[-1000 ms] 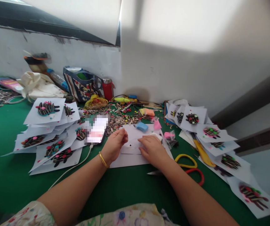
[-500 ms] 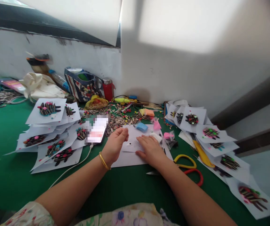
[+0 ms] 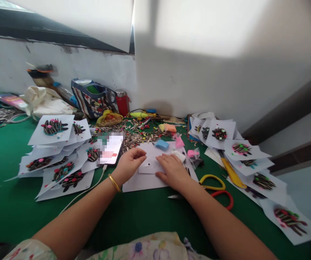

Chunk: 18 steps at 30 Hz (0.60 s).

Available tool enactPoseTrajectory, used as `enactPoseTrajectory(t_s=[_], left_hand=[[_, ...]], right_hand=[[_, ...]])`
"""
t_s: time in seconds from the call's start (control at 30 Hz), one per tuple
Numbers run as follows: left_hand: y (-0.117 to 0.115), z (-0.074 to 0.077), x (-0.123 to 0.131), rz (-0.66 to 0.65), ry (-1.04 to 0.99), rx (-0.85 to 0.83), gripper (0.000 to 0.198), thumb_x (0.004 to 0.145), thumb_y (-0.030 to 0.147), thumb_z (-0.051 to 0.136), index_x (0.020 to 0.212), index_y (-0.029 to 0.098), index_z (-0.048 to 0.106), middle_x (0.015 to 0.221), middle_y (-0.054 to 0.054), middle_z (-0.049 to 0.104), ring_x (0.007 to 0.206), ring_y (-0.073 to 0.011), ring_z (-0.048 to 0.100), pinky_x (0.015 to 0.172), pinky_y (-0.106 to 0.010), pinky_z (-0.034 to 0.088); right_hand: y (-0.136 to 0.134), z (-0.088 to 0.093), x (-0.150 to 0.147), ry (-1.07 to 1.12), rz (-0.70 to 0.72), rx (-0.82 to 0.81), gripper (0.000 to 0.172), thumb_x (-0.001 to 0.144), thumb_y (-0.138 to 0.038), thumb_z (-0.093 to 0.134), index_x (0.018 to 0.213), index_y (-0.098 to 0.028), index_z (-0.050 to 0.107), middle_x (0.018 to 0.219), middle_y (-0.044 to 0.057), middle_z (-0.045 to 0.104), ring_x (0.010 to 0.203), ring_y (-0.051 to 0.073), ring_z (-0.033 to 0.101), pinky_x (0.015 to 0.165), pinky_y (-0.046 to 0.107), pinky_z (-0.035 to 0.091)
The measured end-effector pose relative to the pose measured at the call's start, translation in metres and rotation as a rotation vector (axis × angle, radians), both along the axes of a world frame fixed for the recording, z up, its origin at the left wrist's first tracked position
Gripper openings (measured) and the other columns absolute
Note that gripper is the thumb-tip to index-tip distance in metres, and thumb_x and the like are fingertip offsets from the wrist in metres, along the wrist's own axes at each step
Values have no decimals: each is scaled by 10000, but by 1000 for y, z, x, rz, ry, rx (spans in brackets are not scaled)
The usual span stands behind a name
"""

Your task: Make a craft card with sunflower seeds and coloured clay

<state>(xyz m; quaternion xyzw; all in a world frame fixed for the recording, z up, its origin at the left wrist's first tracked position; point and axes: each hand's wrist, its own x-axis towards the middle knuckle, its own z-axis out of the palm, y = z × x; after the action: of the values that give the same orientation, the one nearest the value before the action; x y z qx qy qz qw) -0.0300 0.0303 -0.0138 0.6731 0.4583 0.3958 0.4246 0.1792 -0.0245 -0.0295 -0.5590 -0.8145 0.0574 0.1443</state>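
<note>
A small white paper card [image 3: 150,166] with a dark dot lies on a larger white sheet [image 3: 139,182] on the green table. My right hand [image 3: 173,170] lies flat on the card's right side, fingers stretched and pressing down. At the card's left edge my left hand [image 3: 129,164] is curled, its fingertips pinched together near the upper corner; what they hold is too small to make out. A gold bangle [image 3: 114,183] sits on the left wrist.
A phone [image 3: 109,148] on a white cable lies left of the hands. Stacks of white cards with seed pictures [image 3: 54,127] [image 3: 242,148] flank both sides. Scissors [image 3: 218,189], a yellow cutter [image 3: 232,174], clay lumps [image 3: 162,144], loose sunflower seeds [image 3: 136,135], a bag [image 3: 91,99] and a red bottle [image 3: 122,102] crowd the back.
Both hands stay on the card with only slight shifts. The left hand's fingers have lowered a little toward the card's corner. The view has drifted slightly.
</note>
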Motion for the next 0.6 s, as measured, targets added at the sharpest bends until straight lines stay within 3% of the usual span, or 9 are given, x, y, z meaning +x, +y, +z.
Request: enactPoseTrajectory(t_s=[0.17,0.33,0.6], left_hand=[[3,-14,-6,-22,263,176,156,817,358,621,810,223,699,805,-33,701,772,-205,633,743,-329,471],[3,-20,-9,-67,467,346,131,822,260,612,905,228,708,872,-49,713,843,-222,632,804,-346,460],[0,-16,-7,-143,682,459,119,863,249,600,838,187,698,850,-53,687,863,-209,600,824,-348,437]], right_hand=[[1,-1,1,6,8,0,563,829,-359,661,1336,-169,505,1365,141,546,1303,279,442,1127,487,230],[1,-2,2,1,15,-2,567,829,-357,665,1339,-170,503,1366,146,542,1302,275,440,1130,487,223],[2,-2,2,-25,5,-17,565,844,-387,644,1344,-167,502,1382,139,528,1299,279,437,1133,481,216]])
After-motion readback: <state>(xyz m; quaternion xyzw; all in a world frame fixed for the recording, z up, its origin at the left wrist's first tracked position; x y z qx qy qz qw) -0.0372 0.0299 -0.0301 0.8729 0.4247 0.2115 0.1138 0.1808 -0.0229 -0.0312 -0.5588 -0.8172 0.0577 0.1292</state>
